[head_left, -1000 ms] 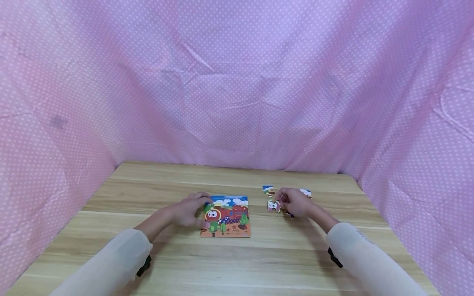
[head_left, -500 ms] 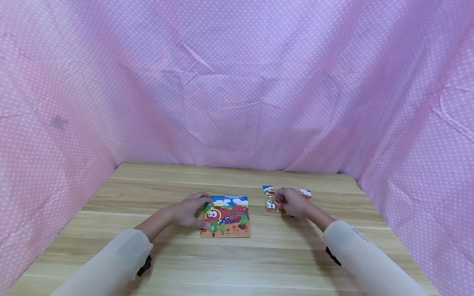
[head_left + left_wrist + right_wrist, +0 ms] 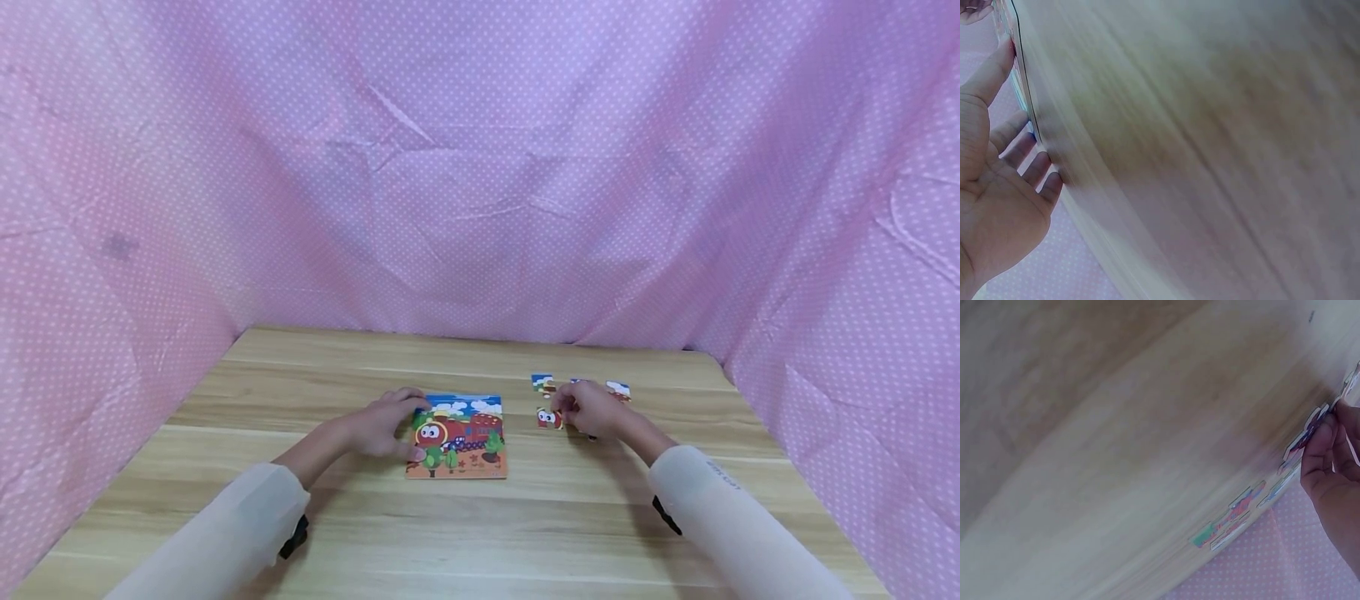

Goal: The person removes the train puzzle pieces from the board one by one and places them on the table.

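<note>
Table [image 3: 465,533], puzzle piece [image 3: 547,418], blurred sleeve lettering [image 3: 723,476]

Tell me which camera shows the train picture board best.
The head view: the train picture board lies face up there, nearly whole, with the left hand overlapping only its left side. The left wrist view catches just a thin strip, steeply angled. I can't make it out in the right wrist view.

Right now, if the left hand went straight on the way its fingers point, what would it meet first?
Most likely the train picture board: in the head view, the left hand overlaps its left side, though exact contact is unclear.
</note>
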The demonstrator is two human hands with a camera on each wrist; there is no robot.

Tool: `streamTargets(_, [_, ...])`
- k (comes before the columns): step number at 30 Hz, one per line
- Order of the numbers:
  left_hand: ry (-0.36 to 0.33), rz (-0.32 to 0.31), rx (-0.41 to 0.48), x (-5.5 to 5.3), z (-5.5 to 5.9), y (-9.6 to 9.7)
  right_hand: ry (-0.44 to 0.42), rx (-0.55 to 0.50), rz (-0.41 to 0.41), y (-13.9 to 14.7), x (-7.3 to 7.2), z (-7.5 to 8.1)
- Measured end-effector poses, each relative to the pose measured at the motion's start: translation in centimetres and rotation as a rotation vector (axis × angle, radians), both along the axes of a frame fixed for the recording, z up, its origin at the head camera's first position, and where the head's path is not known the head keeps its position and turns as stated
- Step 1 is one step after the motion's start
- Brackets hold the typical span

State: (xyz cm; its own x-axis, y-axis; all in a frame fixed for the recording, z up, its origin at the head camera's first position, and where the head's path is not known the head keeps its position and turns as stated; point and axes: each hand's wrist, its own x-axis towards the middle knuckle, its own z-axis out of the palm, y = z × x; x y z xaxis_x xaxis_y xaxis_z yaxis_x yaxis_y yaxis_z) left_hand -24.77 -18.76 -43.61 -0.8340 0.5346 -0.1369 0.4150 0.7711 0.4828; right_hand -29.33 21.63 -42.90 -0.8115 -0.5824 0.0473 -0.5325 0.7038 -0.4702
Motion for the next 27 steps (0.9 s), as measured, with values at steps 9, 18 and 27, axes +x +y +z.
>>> streamTargets(9, [-0.004, 0.003, -0.001, -0.1, 0.0, 0.1, -0.001, 0.015, 0.0, -0.1, 0.2, 0.2])
streamTargets(18, [-0.005, 0.002, -0.013, -0.2, -0.1, 0.1, 0.015, -0.027, 0.012, -0.9, 0.2, 0.7])
streamTargets(27, [-0.015, 0.006, 0.001, -0.1, 0.2, 0.1, -0.076, -0.048, 0.037, -3.3, 1.0, 1.3])
